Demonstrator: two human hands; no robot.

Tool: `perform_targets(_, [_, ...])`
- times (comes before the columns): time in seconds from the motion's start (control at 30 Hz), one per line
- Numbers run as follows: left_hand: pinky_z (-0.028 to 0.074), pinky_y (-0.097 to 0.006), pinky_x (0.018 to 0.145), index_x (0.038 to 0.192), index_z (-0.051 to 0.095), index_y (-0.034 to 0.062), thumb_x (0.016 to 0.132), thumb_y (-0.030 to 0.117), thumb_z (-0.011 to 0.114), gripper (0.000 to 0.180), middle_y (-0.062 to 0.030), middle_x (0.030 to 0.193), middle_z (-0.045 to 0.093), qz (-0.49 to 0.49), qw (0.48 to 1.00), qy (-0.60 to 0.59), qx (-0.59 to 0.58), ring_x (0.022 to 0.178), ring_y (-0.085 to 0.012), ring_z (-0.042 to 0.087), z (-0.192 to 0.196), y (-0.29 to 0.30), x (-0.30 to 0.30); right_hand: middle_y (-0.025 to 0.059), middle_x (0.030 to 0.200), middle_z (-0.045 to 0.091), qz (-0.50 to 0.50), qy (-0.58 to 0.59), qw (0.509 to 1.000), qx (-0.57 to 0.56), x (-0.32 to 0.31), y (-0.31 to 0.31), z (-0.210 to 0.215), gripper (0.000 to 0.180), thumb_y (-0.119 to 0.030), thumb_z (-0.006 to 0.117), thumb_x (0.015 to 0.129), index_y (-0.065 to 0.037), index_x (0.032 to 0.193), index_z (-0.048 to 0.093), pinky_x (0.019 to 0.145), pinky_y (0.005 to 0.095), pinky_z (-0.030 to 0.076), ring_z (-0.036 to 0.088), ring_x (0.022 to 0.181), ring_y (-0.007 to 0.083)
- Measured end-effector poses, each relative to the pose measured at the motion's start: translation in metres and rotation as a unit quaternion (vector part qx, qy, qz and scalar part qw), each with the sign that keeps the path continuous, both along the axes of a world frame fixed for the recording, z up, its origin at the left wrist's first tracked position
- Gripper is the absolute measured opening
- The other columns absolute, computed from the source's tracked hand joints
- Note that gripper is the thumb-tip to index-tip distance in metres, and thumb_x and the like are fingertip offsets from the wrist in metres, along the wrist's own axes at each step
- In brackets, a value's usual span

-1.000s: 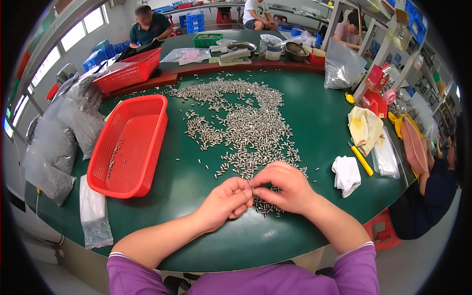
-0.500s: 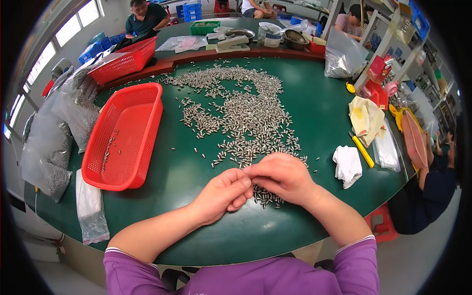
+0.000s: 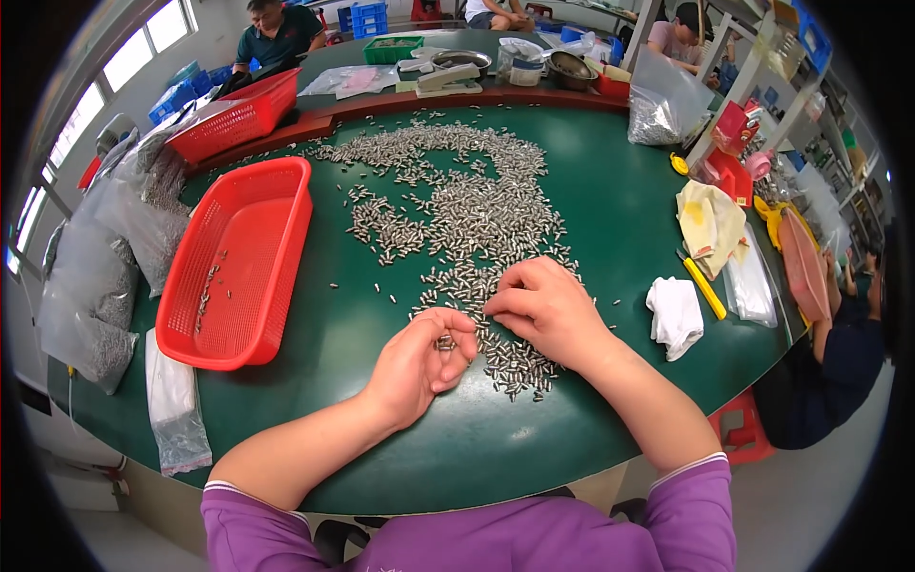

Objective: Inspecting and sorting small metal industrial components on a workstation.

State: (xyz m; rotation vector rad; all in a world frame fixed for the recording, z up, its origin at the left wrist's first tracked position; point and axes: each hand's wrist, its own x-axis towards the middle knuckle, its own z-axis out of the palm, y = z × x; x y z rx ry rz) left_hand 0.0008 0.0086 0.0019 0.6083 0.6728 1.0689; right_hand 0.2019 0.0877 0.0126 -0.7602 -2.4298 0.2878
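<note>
A large spread of small silvery metal pins point(image 3: 491, 205), short and rounded, lies across the green table. At its near left edge is my left hand point(image 3: 416, 362), its fingers curled toward the thumb. A few pins show in the gap between them and appear to be held there. My right hand point(image 3: 548, 315) is over the near part of the spread, thumb and fingertips pinched together just above the pins. Whatever is between those fingertips is too small to make out. The two hands are a little apart.
A red perforated basket point(image 3: 233, 257) with a few pins stands left, near bulging clear bags point(image 3: 91, 296) of metal parts. Flat plastic bags point(image 3: 176, 405) lie in front. To the right are a white cloth point(image 3: 675, 316), a yellow-handled cutter point(image 3: 703, 288) and stained gloves point(image 3: 712, 224). Other people sit around.
My hands were together, fingertips touching over the near pins. Now they have parted: the right has moved forward and right onto the pins, the left slightly back with its fingers curled.
</note>
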Motion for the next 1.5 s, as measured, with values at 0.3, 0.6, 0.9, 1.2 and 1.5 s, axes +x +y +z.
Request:
perform_targets(0.3, [0.03,-0.022,0.045,0.102,0.051,0.0047,0.097,0.017,0.038,0.019,-0.0072,0.082,0.055,0.002,1.0,0.015,-0.021,0.054,-0.0103,0.039,0.0,0.001,0.001,0.002,0.09,0.057,-0.01,-0.059,0.996,0.061,-0.001,-0.002,0.006,0.016,-0.013,0.071,0.074,-0.01,0.084,0.06,0.078,0.0378,0.045,0.055,0.091,0.024])
perform_targets(0.6, [0.028,-0.019,0.045,0.103,0.048,0.0065,0.097,0.014,0.049,0.01,-0.0035,0.084,0.055,-0.058,0.997,0.036,0.037,0.056,-0.005,0.039,-0.002,-0.004,0.003,0.0028,0.086,0.064,0.086,0.079,0.993,-0.022,-0.005,-0.02,0.016,0.022,-0.006,0.075,0.07,-0.009,0.088,0.062,0.076,0.0354,0.048,0.061,0.085,0.0242])
perform_targets(0.9, [0.028,-0.019,0.046,0.102,0.046,0.0067,0.097,0.015,0.049,0.01,-0.0034,0.084,0.055,-0.06,0.997,0.027,0.026,0.056,-0.0049,0.039,-0.001,-0.004,0.003,0.0012,0.089,0.067,0.056,0.138,0.985,-0.091,-0.007,-0.028,0.015,0.034,-0.01,0.073,0.075,-0.012,0.107,0.064,0.075,0.0329,0.05,0.062,0.085,0.021])
perform_targets(1.2, [0.03,-0.018,0.047,0.105,0.048,0.0058,0.099,0.018,0.046,0.014,-0.0026,0.083,0.053,-0.09,0.991,0.087,0.036,0.057,-0.0033,0.039,0.0,-0.004,0.005,0.0036,0.091,0.067,0.075,0.142,0.985,-0.07,-0.008,-0.028,0.013,0.04,-0.006,0.071,0.076,-0.012,0.114,0.064,0.073,0.0332,0.051,0.064,0.083,0.0213])
perform_targets(1.5, [0.032,-0.023,0.049,0.104,0.051,0.0051,0.099,0.019,0.037,0.02,-0.0089,0.086,0.056,-0.057,0.998,0.016,-0.005,0.058,-0.0114,0.041,-0.003,-0.003,0.0,0.0042,0.095,0.063,-0.106,0.047,0.993,0.015,0.01,0.002,0.01,0.017,-0.005,0.068,0.076,-0.011,0.091,0.067,0.081,0.0364,0.047,0.057,0.093,0.0254])
